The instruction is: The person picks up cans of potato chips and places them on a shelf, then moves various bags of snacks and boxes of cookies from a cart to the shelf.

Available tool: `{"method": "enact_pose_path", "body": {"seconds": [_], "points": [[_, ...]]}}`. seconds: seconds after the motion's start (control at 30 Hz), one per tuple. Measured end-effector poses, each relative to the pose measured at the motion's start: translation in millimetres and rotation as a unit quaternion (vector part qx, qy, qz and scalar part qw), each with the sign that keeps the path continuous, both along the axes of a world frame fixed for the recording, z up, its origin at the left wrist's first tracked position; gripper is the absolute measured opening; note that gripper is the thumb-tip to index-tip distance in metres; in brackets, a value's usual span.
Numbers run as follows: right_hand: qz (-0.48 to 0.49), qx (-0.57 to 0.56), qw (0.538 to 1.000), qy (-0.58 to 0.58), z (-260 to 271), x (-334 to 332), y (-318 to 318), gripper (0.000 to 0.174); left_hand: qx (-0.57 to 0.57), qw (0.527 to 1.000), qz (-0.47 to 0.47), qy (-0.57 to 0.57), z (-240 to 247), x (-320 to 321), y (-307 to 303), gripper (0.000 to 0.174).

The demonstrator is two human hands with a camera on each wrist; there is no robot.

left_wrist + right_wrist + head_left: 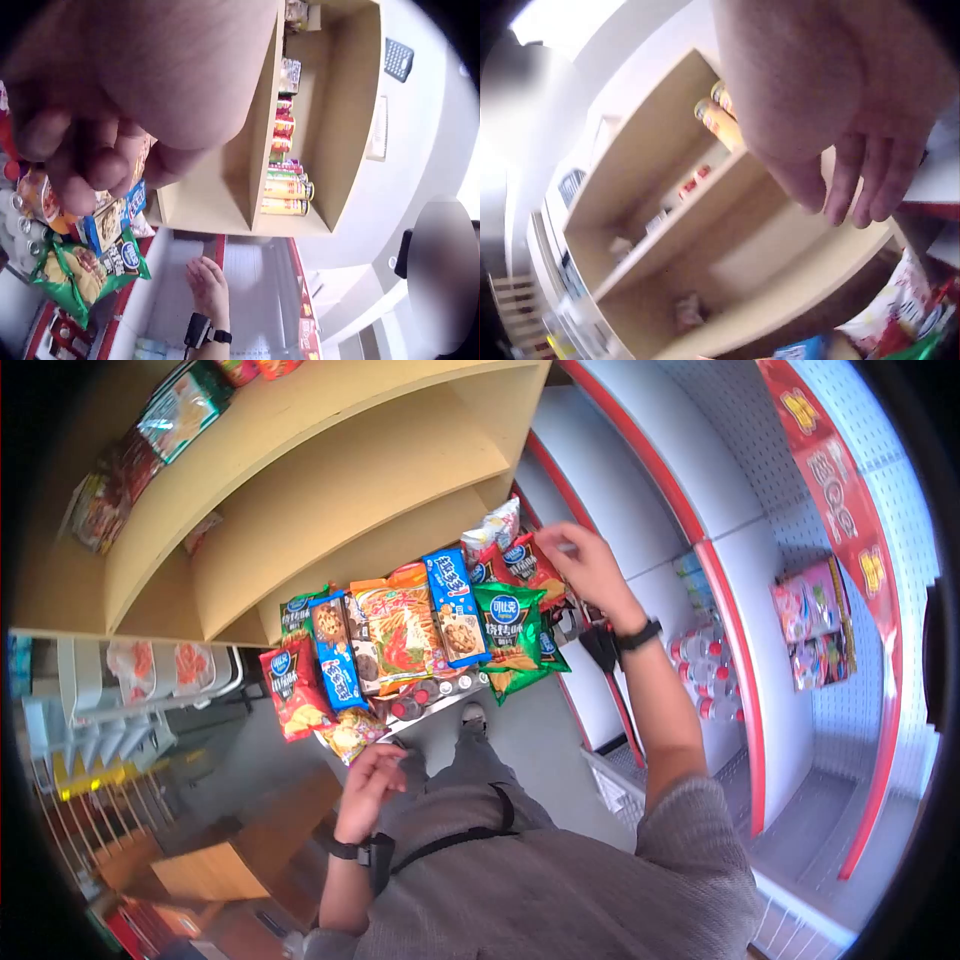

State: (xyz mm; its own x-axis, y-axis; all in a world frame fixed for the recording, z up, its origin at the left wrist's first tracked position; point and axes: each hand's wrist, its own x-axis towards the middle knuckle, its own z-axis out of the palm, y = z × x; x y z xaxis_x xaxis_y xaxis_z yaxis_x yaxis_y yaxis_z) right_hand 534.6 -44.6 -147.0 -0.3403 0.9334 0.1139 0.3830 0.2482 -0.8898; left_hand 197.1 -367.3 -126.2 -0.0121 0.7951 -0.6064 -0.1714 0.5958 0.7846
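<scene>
In the head view, snack packs stand close together: a green chip bag (510, 635), a blue cookie pack (457, 605), an orange noodle pack (398, 635), a second blue cookie pack (337, 653) and a red chip bag (297, 690). My right hand (590, 572), holding nothing, is raised beside another red bag (532, 565) at the right end. Nearer my body, my left hand (368, 792) is empty, its fingers loosely bent, below a yellowish pack (353, 733). The right wrist view shows the right hand's (847, 112) fingers hanging relaxed.
Bottles with dark caps (408, 707) sit in front of the packs. Behind rises a wooden shelf unit (340, 480), with cans (283, 135) on one shelf. White shelving with red edges (735, 690) and bottled water (705, 670) stands on the right. Wooden furniture (215, 872) is lower left.
</scene>
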Motion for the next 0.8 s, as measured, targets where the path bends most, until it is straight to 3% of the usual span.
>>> {"method": "enact_pose_path", "body": {"seconds": [0.1,0.13,0.2,0.27,0.5,0.57,0.67,0.8], "points": [[0.134,0.076,0.979,-0.137,-49.0,-15.3,96.2,0.027,0.013,0.995,0.099,-0.012,-0.6,-4.5,-12.1,0.02],[0.184,0.089,0.964,-0.173,-58.6,-24.2,118.4,0.036,0.009,0.991,0.132,-0.005,-1.4,-3.7,-15.8,0.019],[0.224,0.13,0.938,-0.229,-80.7,-44.3,145.0,0.039,-0.001,0.984,0.179,-0.001,-0.4,0.7,-22.2,0.018],[0.267,0.174,0.891,-0.323,-98.4,-66.5,161.0,0.046,-0.004,0.979,0.205,0.008,3.5,5.9,-23.0,0.017],[0.321,0.158,0.812,-0.462,-136.2,-86.7,176.7,0.045,0.0,0.966,0.259,0.027,-0.8,11.1,-37.4,0.017],[0.32,0.178,0.817,-0.446,-158.0,-80.9,176.1,0.038,-0.014,0.961,0.275,0.028,-3.8,11.8,-47.7,0.017],[0.3,0.183,0.832,-0.428,-149.4,-75.1,172.4,0.031,-0.022,0.955,0.296,0.012,-10.7,9.4,-48.6,0.017],[0.266,0.189,0.843,-0.428,-146.6,-72.3,168.0,0.043,-0.012,0.953,0.304,0.0,-14.7,8.1,-44.9,0.016]]}}
